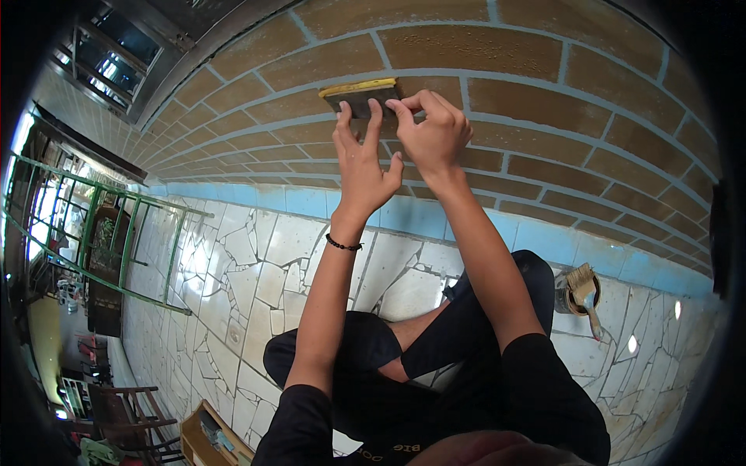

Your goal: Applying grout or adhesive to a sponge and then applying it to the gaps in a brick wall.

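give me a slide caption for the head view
Left hand and right hand on a yellow-edged dark block against a brick-patterned wall.

One wide fisheye view, from the left of two cameras on a person's head, looks down and forward. The left hand (364,167) and right hand (437,136) appear near, above centre, before a brick wall (536,107); floor (233,303) and folded legs (458,334) lie below. Straight edges bend toward the rim.

from afar i saw a floor (225,326) of irregular pale tile pieces, a green metal frame (130,242) at left, a dark wooden chair (116,410) near a light wooden box (192,436) at lower left, and a barred window (109,66) at upper left.
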`<state>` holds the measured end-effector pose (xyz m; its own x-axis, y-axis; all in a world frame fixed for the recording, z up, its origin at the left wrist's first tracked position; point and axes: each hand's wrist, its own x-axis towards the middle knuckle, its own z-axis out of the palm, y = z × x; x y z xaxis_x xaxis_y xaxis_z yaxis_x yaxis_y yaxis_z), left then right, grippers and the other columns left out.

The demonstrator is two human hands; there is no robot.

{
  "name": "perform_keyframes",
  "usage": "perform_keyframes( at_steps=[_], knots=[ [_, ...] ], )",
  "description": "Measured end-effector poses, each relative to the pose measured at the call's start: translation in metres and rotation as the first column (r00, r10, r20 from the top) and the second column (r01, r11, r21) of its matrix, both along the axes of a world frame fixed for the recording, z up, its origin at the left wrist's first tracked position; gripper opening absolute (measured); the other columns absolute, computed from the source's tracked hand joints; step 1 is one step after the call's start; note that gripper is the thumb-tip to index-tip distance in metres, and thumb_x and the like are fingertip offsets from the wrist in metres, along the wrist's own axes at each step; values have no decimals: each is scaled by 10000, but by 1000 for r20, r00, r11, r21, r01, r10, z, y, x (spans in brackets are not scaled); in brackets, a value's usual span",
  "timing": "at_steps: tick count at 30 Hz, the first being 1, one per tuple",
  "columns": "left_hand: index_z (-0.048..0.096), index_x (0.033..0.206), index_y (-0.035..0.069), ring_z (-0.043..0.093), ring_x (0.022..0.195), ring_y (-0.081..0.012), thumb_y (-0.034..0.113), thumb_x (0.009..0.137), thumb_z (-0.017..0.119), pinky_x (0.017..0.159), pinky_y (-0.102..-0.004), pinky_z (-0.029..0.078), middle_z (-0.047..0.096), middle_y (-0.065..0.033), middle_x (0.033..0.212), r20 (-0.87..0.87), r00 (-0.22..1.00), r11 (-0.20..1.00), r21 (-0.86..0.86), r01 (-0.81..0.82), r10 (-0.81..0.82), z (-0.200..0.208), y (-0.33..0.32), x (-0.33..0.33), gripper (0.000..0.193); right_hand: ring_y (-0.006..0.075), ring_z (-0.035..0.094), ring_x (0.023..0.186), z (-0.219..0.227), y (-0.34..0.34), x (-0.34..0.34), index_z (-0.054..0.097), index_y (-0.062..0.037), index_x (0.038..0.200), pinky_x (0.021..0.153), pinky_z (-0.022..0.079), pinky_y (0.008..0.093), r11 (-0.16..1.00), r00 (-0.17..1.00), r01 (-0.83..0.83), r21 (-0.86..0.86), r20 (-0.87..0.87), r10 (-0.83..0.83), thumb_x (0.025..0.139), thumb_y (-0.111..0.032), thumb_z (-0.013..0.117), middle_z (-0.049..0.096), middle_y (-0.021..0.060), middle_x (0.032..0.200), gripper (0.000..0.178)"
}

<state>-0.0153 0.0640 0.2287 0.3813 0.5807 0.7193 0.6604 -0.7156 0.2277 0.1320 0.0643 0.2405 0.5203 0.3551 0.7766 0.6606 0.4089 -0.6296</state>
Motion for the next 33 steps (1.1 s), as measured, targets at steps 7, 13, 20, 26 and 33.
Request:
perform_keyframes(
  at_steps=[7,13,20,26,33],
  knots=[
    [392,1697,114,278,1622,-476,289,855,839,1279,-536,355,199,-230,1780,86,966,935,-242,258,-244,15,6,-38,969,322,706,655,5,-4,-1,721,-129,780,574,501,460,999,997,43,5,70,-43,814,-210,906,736,22,767,205],
    [350,1707,81,239,1622,-501,222,832,827,1302,-557,301,174,-274,1776,32,974,972,-63,227,-225,-9,12,-37,1006,302,659,950,-14,-5,-16,795,-124,1034,797,537,421,975,922,33,218,369,-114,786,-35,853,731,58,1094,270],
    [354,1705,75,241,1621,-497,178,814,782,1301,-583,291,174,-227,1800,94,967,971,-29,239,-236,-22,20,-45,994,243,476,1301,-47,0,-30,797,-233,1345,1062,280,396,957,761,247,151,581,-289,810,-139,828,617,-2,1543,544],
    [354,1700,75,198,1662,-416,131,842,725,1315,-617,252,189,-147,1822,175,929,939,-50,340,-327,-30,32,-51,936,313,364,1517,-61,9,-32,754,-267,1432,1164,160,509,875,630,472,106,654,-419,917,-359,727,538,-4,1683,524],
    [329,1716,92,198,1664,-406,112,871,723,1322,-627,241,184,-127,1826,171,938,950,-24,310,-302,-37,35,-49,933,329,354,1606,-60,9,-19,691,-271,1510,1164,141,538,869,567,483,105,720,-402,996,-365,642,482,18,1720,525]
  ],
)
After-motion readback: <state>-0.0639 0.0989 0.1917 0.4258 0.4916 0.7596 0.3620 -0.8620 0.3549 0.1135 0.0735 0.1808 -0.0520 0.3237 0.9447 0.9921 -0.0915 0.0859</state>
